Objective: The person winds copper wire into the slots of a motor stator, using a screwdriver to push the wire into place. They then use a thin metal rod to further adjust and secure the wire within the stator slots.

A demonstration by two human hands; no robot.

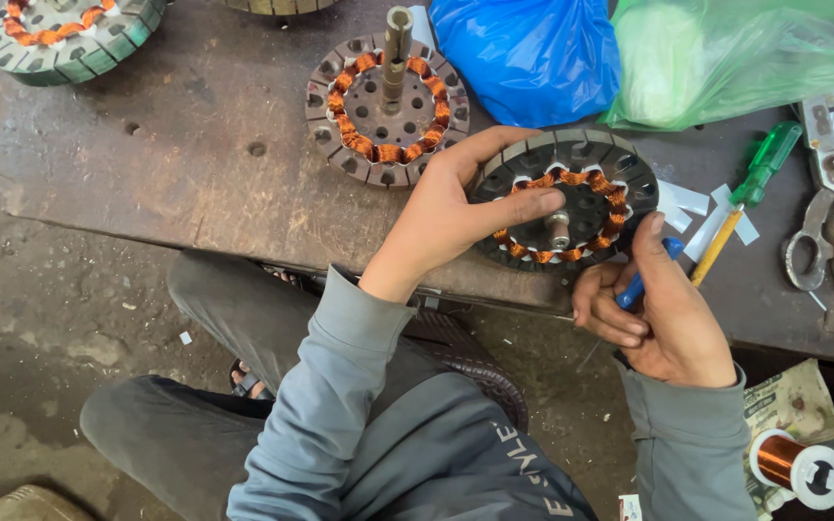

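Note:
My left hand [451, 207] grips the left rim of a round dark stator [586, 159] with copper windings, thumb laid across its face near the centre shaft. The stator lies on the front edge of a worn metal bench [195, 164]. My right hand [653, 314] is curled around a blue-handled tool [641, 280] just below the stator's lower right rim. A second wound stator [386, 108] with a tall shaft stands behind my left hand.
A blue plastic bag [533, 53] and a green bag [726, 58] lie at the back. A green-handled screwdriver [750, 188], scissors [827, 241] and white paper strips [692, 207] lie right. A copper wire spool [798, 466] sits lower right. Another stator [69, 34] is far left.

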